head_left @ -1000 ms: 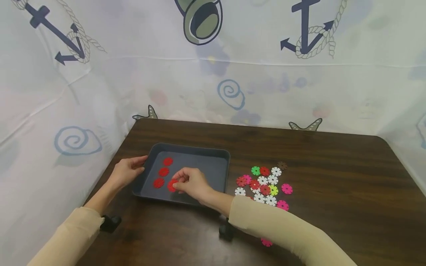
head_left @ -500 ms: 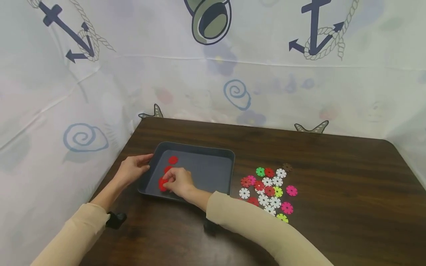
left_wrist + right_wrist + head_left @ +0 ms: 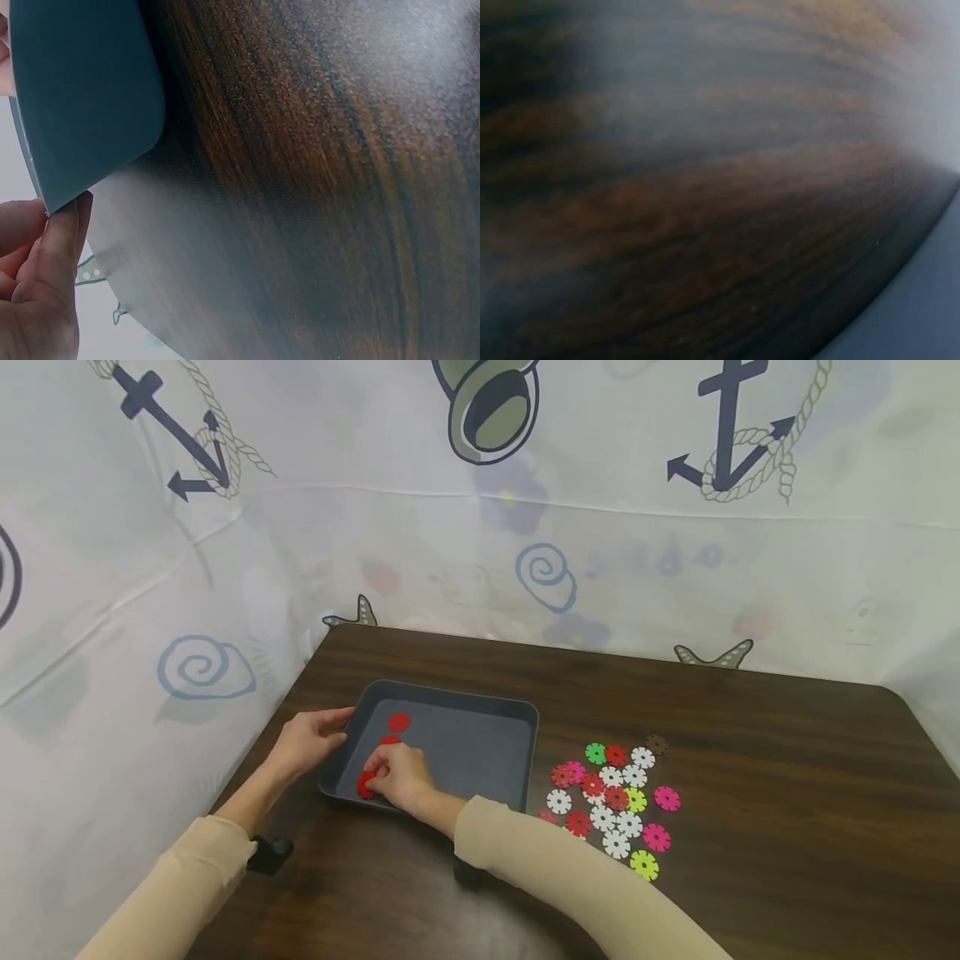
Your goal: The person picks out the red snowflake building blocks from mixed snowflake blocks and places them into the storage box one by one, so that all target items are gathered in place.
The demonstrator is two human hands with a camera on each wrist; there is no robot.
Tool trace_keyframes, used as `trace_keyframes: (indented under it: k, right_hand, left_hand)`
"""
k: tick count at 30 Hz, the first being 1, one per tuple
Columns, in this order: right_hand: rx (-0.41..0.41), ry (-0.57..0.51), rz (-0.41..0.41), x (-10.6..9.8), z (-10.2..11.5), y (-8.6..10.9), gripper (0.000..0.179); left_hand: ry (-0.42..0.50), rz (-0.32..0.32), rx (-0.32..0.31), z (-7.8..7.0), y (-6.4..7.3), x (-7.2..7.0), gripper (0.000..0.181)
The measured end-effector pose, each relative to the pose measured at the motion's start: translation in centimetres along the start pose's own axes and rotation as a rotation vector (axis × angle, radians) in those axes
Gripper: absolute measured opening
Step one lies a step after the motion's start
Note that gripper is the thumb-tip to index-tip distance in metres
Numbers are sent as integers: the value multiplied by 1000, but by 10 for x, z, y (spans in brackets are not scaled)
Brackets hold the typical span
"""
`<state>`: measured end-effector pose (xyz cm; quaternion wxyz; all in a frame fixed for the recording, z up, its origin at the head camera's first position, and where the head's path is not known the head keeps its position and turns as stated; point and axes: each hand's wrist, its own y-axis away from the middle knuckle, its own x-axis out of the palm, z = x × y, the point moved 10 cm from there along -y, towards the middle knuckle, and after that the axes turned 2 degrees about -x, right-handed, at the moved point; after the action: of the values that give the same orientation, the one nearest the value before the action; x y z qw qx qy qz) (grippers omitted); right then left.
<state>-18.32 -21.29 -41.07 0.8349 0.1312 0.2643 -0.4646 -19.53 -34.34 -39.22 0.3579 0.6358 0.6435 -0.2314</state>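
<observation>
A dark grey baking tray [image 3: 480,703] lies on the wooden table's left half. My left hand [image 3: 309,742] holds its left rim; in the left wrist view, thumb and fingers pinch the tray [image 3: 86,97] at a corner. My right hand [image 3: 405,777] is over the tray's near left part, its fingertips pinching at a red notched disc [image 3: 365,785]. Farther back in the tray lies another red disc [image 3: 399,722], and a third disc [image 3: 389,739] is partly covered by the hand. The right hand itself does not show in the right wrist view.
Right of the tray is a loose cluster of notched discs in white, red, pink, yellow and green, such as a white disc [image 3: 617,844]. A brown disc [image 3: 657,744] lies at its far edge. A printed cloth [image 3: 450,577] hangs behind the table [image 3: 787,777].
My right hand has moved left across the tray with a red disc, to the nearest disc of the row. The left hand stays at the rim. The whole view has shifted slightly.
</observation>
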Motion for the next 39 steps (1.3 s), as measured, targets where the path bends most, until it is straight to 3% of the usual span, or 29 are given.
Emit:
trace_keyframes:
  k: [8,39]
  right_hand:
    - [-5,71,22,6,4,0,8]
    - [-29,101,40,13,6,-3,9]
  left_hand:
    - [24,19,-8,0,0,3,45]
    - [28,10,1,2,2,1,44]
